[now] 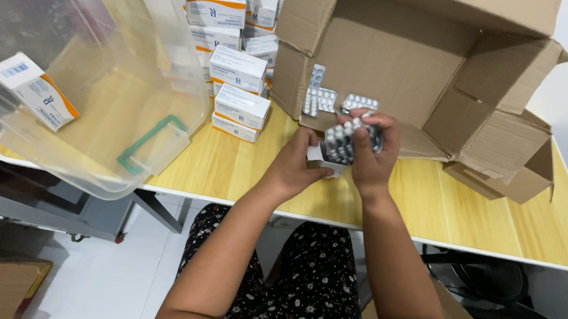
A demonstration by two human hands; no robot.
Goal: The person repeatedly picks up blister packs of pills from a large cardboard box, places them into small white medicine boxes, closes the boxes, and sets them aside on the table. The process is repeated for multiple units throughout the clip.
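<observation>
Far left: clear plastic bin tipped on the table edge, one carton inside. Next, stacked cartons, judged finished. Centre: my left hand pinches a small white box; my right hand clamps a bundle of blister strips at its mouth. Right: cardboard box, loose strips left unpacked.

Right hand grips a stack of blister packs; left hand holds a small white carton beneath, above the worktop.
</observation>
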